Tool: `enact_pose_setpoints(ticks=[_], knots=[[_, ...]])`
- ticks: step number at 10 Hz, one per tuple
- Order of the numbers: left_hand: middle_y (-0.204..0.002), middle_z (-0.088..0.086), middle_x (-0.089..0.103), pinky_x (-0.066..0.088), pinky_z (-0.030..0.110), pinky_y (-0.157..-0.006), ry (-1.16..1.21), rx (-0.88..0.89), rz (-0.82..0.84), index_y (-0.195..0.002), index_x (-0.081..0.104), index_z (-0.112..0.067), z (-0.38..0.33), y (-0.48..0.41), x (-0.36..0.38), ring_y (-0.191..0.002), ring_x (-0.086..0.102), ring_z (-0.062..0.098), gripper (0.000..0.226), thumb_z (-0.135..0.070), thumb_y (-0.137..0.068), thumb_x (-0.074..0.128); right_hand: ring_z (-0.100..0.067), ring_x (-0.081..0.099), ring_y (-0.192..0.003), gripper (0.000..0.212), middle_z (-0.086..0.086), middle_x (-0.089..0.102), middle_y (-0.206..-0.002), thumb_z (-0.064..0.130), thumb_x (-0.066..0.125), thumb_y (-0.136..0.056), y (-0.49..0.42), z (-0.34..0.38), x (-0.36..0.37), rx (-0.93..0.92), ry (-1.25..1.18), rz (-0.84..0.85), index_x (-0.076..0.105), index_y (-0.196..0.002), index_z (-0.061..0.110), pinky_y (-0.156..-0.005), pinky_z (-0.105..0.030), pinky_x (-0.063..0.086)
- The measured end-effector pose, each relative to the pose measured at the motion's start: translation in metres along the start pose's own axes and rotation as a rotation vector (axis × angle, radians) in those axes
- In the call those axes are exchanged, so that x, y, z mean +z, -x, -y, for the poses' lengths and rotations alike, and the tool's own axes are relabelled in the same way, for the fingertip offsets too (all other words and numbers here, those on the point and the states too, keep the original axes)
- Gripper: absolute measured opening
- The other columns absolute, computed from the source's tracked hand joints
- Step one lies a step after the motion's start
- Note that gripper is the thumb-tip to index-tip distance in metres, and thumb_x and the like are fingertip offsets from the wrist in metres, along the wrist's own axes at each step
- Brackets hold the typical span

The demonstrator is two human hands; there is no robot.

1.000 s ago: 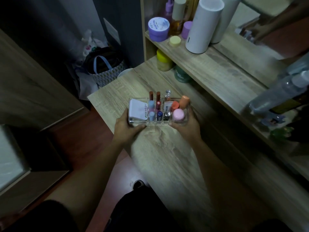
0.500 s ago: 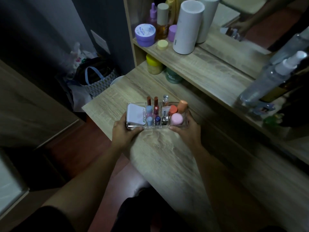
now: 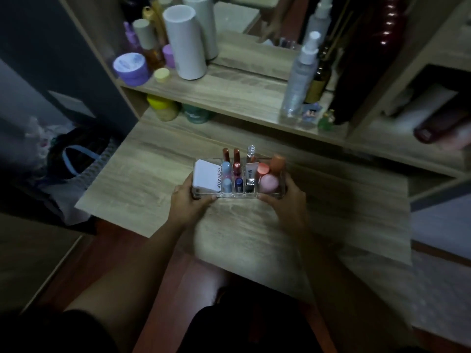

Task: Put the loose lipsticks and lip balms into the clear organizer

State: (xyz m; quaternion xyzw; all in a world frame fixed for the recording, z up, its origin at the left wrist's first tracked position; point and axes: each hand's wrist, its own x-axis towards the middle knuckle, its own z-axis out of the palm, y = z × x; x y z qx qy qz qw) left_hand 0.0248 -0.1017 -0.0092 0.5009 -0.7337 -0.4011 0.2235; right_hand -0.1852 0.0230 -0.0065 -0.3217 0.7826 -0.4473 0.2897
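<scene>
Two hands grip the clear plastic organizer (image 3: 238, 193), one at each short end. Left hand (image 3: 187, 203) has fingers curled round the left end, thumb along the front edge; right hand (image 3: 286, 200) does the same on the right end, thumb at the front right corner. Can't tell whether the organizer rests on the wood-grain desk top (image 3: 153, 179) or is lifted just off it. It sits over the middle of the desk, nearer the front edge than the back.

Inside, left compartment holds a white flat compact w/ "4U2skin" print (image 3: 207, 177). Middle slots hold upright sticks: pale blue-capped lip balms (image 3: 226, 174), two dark red lipsticks (image 3: 231, 155) in the back row, a blue-capped tube (image 3: 238, 182), a clear-topped gloss tube (image 3: 250, 151). Right compartment has a pink round balm pot (image 3: 268, 183), a coral-capped stick (image 3: 263, 169) and an orange-capped stick (image 3: 277, 163), blurred.

On the wood shelf (image 3: 242, 90) above the desk's back edge: a purple round jar (image 3: 131, 68) at the left end, a tall white cylinder (image 3: 184, 43) beside it, a clear spray bottle w/ white top (image 3: 302, 77) toward the right.
</scene>
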Motion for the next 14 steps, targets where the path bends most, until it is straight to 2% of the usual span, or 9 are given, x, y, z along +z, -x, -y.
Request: enact_pose_setpoints(ticks=[2,3,5,6,8,10,12,13,14], knots=[[-0.109,0.012,0.071,0.054,0.045,-0.087,-0.047,0.050,0.187,-0.128,0.051,-0.021,-0.022,-0.013,0.032,-0.101,0.063,0.030,0.076,-0.043,-0.060,0.076,-0.015,0.060,-0.102,0.070,-0.005,0.065,-0.120,0.019,0.080,-0.070,0.024,-0.025,-0.031,0.122,-0.047,-0.119,0.047,-0.132,0.020,-0.079,-0.015,0.045],[-0.115,0.009,0.069,0.052,0.029,-0.083,-0.007,0.109,0.255,-0.132,0.048,-0.020,-0.037,-0.017,0.051,-0.098,0.063,0.019,0.076,-0.034,-0.066,0.082,-0.018,0.063,-0.098,0.061,-0.006,0.068,-0.115,0.025,0.081,-0.069,0.030,-0.040,-0.049,0.200,-0.019,-0.222,0.055,-0.124,0.019,-0.069,-0.010,0.045],[-0.117,0.008,0.068,0.050,0.023,-0.080,0.031,0.171,0.334,-0.133,0.046,-0.020,-0.054,-0.024,0.075,-0.096,0.063,0.015,0.073,-0.021,-0.069,0.081,-0.034,0.061,-0.110,0.068,-0.015,0.066,-0.120,0.032,0.080,-0.069,0.028,-0.057,-0.068,0.213,0.093,-0.261,0.051,-0.128,0.014,-0.095,-0.051,0.048],[-0.116,0.008,0.068,0.051,0.026,-0.082,0.020,0.179,0.376,-0.135,0.045,-0.018,-0.062,-0.028,0.086,-0.096,0.063,0.014,0.073,-0.019,-0.070,0.080,-0.037,0.061,-0.107,0.066,-0.019,0.066,-0.117,0.029,0.079,-0.070,0.025,-0.064,-0.076,0.196,0.103,-0.292,0.052,-0.127,0.010,-0.092,-0.054,0.048],[-0.117,0.013,0.067,0.053,0.042,-0.093,-0.018,0.164,0.416,-0.132,0.047,-0.014,-0.069,-0.033,0.099,-0.106,0.062,0.025,0.069,-0.019,-0.072,0.079,-0.023,0.063,-0.097,0.061,0.001,0.066,-0.102,0.023,0.081,-0.069,0.026,-0.072,-0.083,0.185,0.045,-0.376,0.056,-0.124,0.014,-0.070,-0.016,0.043],[-0.121,0.015,0.062,0.048,0.051,-0.097,-0.044,0.141,0.430,-0.136,0.041,-0.017,-0.067,-0.036,0.105,-0.114,0.054,0.030,0.072,-0.023,-0.074,0.077,-0.033,0.062,-0.103,0.056,-0.017,0.068,-0.112,0.028,0.080,-0.071,0.018,-0.076,-0.092,0.218,0.090,-0.304,0.059,-0.119,0.009,-0.088,-0.046,0.052],[-0.123,0.014,0.061,0.049,0.051,-0.096,-0.050,0.146,0.415,-0.137,0.040,-0.015,-0.070,-0.035,0.105,-0.114,0.055,0.029,0.073,-0.022,-0.074,0.077,-0.028,0.059,-0.110,0.069,-0.014,0.064,-0.121,0.022,0.080,-0.071,0.016,-0.073,-0.100,0.177,0.081,-0.268,0.048,-0.131,0.011,-0.089,-0.035,0.046],[-0.126,0.016,0.058,0.048,0.051,-0.098,-0.054,0.124,0.429,-0.138,0.036,-0.015,-0.072,-0.036,0.104,-0.117,0.052,0.030,0.075,-0.021,-0.075,0.076,-0.031,0.056,-0.114,0.076,-0.014,0.060,-0.127,0.022,0.081,-0.070,0.015,-0.070,-0.100,0.132,0.099,-0.265,0.042,-0.135,0.012,-0.095,-0.043,0.048],[-0.130,0.016,0.054,0.046,0.052,-0.100,-0.085,0.108,0.411,-0.139,0.031,-0.013,-0.077,-0.034,0.102,-0.122,0.049,0.031,0.079,-0.018,-0.074,0.076,-0.031,0.054,-0.117,0.078,-0.014,0.056,-0.130,0.023,0.080,-0.071,0.019,-0.063,-0.098,0.145,0.097,-0.274,0.039,-0.137,0.012,-0.095,-0.039,0.046]])
